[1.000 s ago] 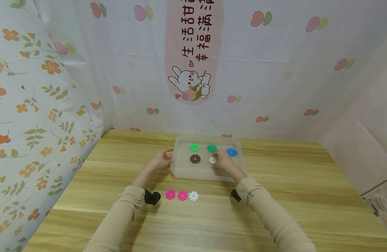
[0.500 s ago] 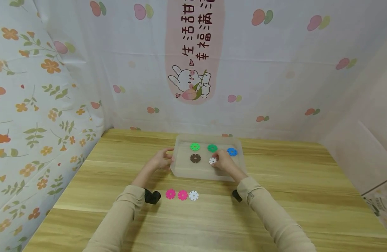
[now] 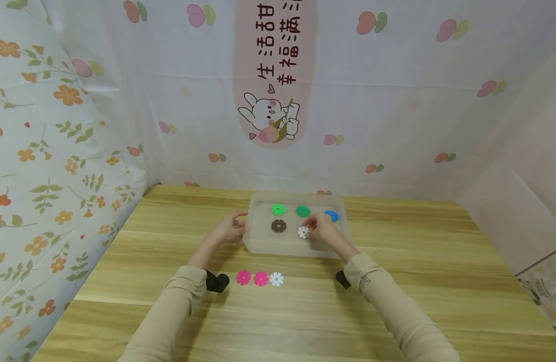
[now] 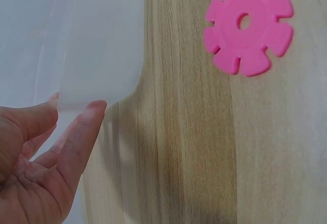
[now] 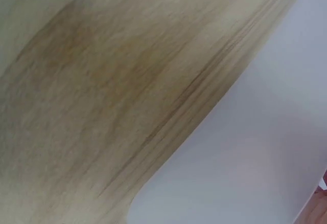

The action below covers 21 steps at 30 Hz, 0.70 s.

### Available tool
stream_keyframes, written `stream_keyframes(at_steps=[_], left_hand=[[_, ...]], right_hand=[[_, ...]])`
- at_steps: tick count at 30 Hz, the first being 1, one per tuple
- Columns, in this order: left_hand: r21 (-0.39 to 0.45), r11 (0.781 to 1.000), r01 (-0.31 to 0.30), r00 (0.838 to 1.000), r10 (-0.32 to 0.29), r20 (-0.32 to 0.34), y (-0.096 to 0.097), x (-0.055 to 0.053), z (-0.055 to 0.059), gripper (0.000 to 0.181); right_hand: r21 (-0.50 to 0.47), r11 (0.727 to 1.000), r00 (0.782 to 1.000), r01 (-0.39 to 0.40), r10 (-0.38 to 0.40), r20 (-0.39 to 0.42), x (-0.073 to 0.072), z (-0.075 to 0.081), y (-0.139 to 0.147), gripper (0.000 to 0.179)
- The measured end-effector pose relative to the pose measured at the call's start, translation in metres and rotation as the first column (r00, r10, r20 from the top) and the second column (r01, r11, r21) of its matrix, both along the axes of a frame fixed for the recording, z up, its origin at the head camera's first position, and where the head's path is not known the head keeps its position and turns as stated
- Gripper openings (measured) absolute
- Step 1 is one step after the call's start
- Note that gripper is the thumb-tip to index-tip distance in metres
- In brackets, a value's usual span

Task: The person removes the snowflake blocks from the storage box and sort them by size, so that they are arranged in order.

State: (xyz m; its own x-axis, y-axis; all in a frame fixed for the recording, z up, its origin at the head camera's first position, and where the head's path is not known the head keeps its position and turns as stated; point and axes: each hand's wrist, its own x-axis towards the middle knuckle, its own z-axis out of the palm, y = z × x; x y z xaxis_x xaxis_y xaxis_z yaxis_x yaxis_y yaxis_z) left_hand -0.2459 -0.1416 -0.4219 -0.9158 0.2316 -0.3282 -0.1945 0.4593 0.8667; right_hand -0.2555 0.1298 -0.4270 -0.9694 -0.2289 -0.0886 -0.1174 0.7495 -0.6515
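A translucent plastic box stands on the table with several notched interlocking discs inside. My right hand reaches into it and pinches a white disc, partly covered by the fingers. Beside that lie a brown disc, a light green disc, a dark green disc and a blue disc. Against the box's left end, my left hand rests with fairly straight fingers; the left wrist view shows fingertips touching the wall. The right wrist view hides most of the right hand.
In front of the box, two pink discs and another white disc lie in a row on the wooden table. Patterned cloth hangs at the back and left. Dark wrist mounts sit at both cuffs.
My right hand stays at the white disc in the box, its fingers shifting slightly. The left hand keeps its place at the box's end. The head view has shifted a little.
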Motion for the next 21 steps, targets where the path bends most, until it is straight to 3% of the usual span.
stream_keyframes(at_steps=[11, 21], left_hand=[[0.012, 1.000, 0.001, 1.000, -0.001, -0.008, 0.001, 0.001, 0.001, 0.056], [-0.002, 1.000, 0.009, 1.000, -0.009, -0.015, 0.000, 0.001, 0.001, 0.056]], right_hand=[[-0.082, 0.992, 0.995, -0.097, 0.095, -0.033, 0.005, 0.006, 0.008, 0.023], [-0.119, 0.983, 0.990, -0.141, 0.139, -0.022, 0.015, 0.016, 0.010, 0.021]])
